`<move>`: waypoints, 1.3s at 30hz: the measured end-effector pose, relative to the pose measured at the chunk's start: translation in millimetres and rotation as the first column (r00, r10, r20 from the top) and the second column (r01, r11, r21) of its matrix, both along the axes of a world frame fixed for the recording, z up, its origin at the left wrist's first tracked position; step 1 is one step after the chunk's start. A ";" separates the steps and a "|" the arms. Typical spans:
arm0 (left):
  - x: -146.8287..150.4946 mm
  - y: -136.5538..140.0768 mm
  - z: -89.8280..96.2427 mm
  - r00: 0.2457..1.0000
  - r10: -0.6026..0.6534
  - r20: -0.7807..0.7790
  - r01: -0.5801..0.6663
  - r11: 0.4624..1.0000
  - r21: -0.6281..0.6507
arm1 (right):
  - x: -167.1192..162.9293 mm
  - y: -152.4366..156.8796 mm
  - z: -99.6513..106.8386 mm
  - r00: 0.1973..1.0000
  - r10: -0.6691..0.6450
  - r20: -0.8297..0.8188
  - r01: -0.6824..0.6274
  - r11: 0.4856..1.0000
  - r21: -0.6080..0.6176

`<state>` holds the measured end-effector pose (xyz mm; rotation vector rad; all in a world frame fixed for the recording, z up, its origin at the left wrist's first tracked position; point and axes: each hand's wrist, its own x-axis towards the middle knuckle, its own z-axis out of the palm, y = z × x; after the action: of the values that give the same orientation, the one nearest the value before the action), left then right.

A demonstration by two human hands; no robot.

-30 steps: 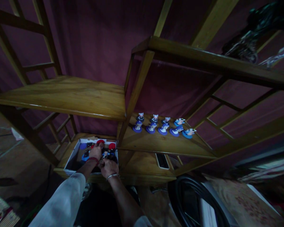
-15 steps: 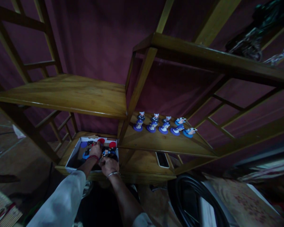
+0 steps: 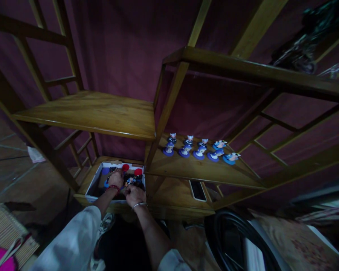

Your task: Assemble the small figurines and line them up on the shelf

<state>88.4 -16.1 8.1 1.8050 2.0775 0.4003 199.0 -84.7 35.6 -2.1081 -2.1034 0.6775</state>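
Note:
A white cardboard box [image 3: 95,184] stands on the lower shelf at the left, holding several small figurines with blue, purple and red round bases. Inside it, my left hand [image 3: 115,178], with a red bead bracelet, reaches down with curled fingers; what they hold is hidden in the dimness. My right hand [image 3: 136,195], wearing a silver bangle, is at the box's near right side. Its bent fingers close on a small figurine [image 3: 131,181] with blue and light parts. Up on the middle shelf stand two rows of figurines [image 3: 200,152], with purple, blue and dark bases.
A wooden shelf board [image 3: 96,113] overhangs the box. A phone-like dark slab with a white edge [image 3: 198,190] lies on the lower shelf. An upright post [image 3: 169,101] divides the shelves. Coiled black hose [image 3: 224,222] is at the lower right.
The whole view has shifted slightly, so the shelves appear farther right. My left hand's fingers look more curled and lower in the box. The right hand stays by the figurine.

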 end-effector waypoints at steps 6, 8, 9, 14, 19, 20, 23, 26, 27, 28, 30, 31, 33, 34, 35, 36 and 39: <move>-0.4 -7.8 0.2 0.995 0.024 0.094 -0.027 0.999 0.029 | -0.6 0.7 1.3 1.000 -0.008 0.001 0.008 1.000 -0.029; 0.0 -12.0 0.2 0.991 0.019 0.133 -0.025 0.999 0.045 | -0.5 1.1 1.6 1.000 -0.010 -0.005 0.010 0.999 -0.031; -0.1 -14.6 0.3 0.988 0.015 0.152 -0.023 0.998 0.054 | -0.4 1.3 2.0 1.000 -0.006 -0.004 0.006 0.999 -0.036; -3.2 -29.0 3.5 0.975 -0.010 0.222 -0.011 0.996 0.093 | -0.5 2.1 5.9 0.999 -0.001 0.035 0.002 0.999 -0.042; -5.5 -39.2 6.4 0.959 -0.054 0.277 0.022 0.993 0.119 | -1.5 3.2 5.3 0.999 -0.031 0.027 0.032 0.999 -0.033; -5.5 -40.9 6.2 0.955 -0.065 0.288 0.030 0.992 0.126 | -1.8 3.3 4.5 0.999 -0.037 0.018 0.038 0.999 -0.030; -5.1 -45.5 3.8 0.944 -0.095 0.317 0.049 0.988 0.149 | -2.4 3.4 2.4 0.998 -0.065 0.001 0.065 0.998 -0.015; -4.4 -48.3 -1.2 0.937 -0.116 0.331 0.061 0.983 0.174 | -2.5 3.1 2.3 0.997 -0.079 -0.004 0.079 0.997 -0.004; -4.2 -48.7 -3.1 0.935 -0.126 0.332 0.067 0.981 0.181 | -2.4 3.0 2.9 0.997 -0.080 -0.004 0.080 0.997 -0.008; -4.0 -49.0 -4.9 0.933 -0.137 0.332 0.077 0.979 0.188 | -2.2 2.9 3.8 0.997 -0.082 -0.003 0.082 0.997 -0.014; -3.5 -49.2 -7.9 0.931 -0.163 0.327 0.100 0.975 0.201 | -1.8 2.8 6.3 0.996 -0.089 -0.013 0.089 0.996 -0.028; -3.2 -49.3 -8.9 0.930 -0.177 0.321 0.113 0.972 0.208 | -1.6 2.7 7.8 0.995 -0.094 -0.027 0.093 0.995 -0.032; -2.8 -49.8 -9.4 0.931 -0.203 0.305 0.137 0.965 0.222 | -1.4 2.1 10.7 0.993 -0.094 -0.071 0.092 0.995 -0.030; -2.7 -50.2 -9.2 0.931 -0.214 0.297 0.148 0.962 0.229 | -1.5 1.7 12.0 0.992 -0.093 -0.089 0.091 0.995 -0.030; -2.5 -50.6 -8.8 0.931 -0.224 0.289 0.158 0.959 0.234 | -1.5 1.3 12.9 0.991 -0.093 -0.101 0.090 0.995 -0.031; -2.5 -51.2 -8.4 0.930 -0.232 0.284 0.166 0.957 0.238 | -1.7 1.1 13.4 0.990 -0.094 -0.103 0.091 0.995 -0.034; -2.6 -53.0 -7.9 0.926 -0.262 0.271 0.195 0.948 0.251 | -2.0 1.2 13.0 0.992 -0.093 -0.081 0.089 0.995 -0.047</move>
<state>85.8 -69.1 0.2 1.9426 1.6453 0.8108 197.0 -83.5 48.6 -2.1431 -1.9543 0.7919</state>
